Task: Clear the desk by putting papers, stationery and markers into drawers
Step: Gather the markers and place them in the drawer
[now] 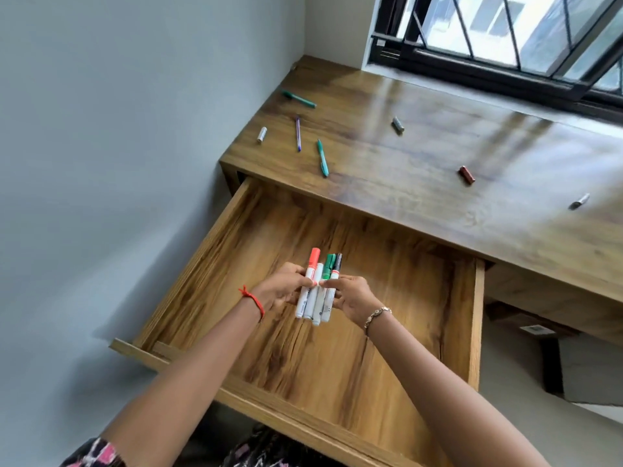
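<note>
Markers (313, 303), barrels partly hidden, pinched between left hand (281, 287) and right hand (351, 296) over drawer (478, 318).

1. The open drawer (477, 315) has bare wooden floor all around its middle, walled on four sides.
2. The left hand (281, 288), right hand (354, 296) and a bundle of markers (317, 291) fill the space above that middle.
3. On the desk (421, 203), a green pen (322, 158), purple pen (298, 133) and red cap (467, 175) lie well apart, with wide bare wood between.
4. A wall (135, 129) closes the left side.
</note>
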